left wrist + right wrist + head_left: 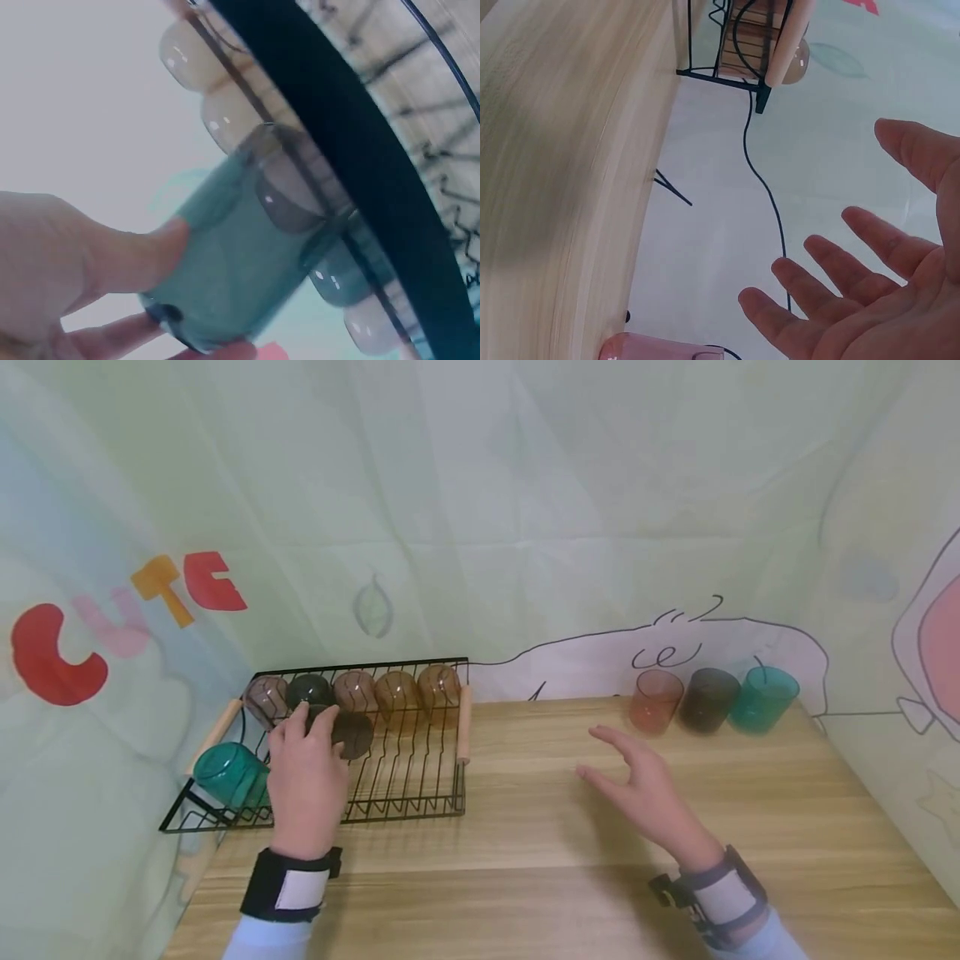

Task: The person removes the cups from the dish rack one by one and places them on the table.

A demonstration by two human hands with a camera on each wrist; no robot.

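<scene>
My left hand (307, 789) grips a dark grey, see-through glass (354, 735) by its closed end, over the left half of a black wire dish rack (463, 727). In the left wrist view this glass (232, 251) lies tilted between thumb and fingers, overlapping the rack's back row. Beside the hand, a teal glass (228, 774) sits in the rack's front left corner. My right hand (648, 797) hovers over the wooden table with fingers spread and holds nothing; the right wrist view shows its palm (885, 322) bare.
Along the rack's back stand several upturned glasses: pinkish (264, 700), dark (309, 688) and amber (439, 689). At the table's back right are a red glass (656, 703), a dark glass (708, 702) and a teal glass (765, 702). A printed cloth (525, 568) hangs behind.
</scene>
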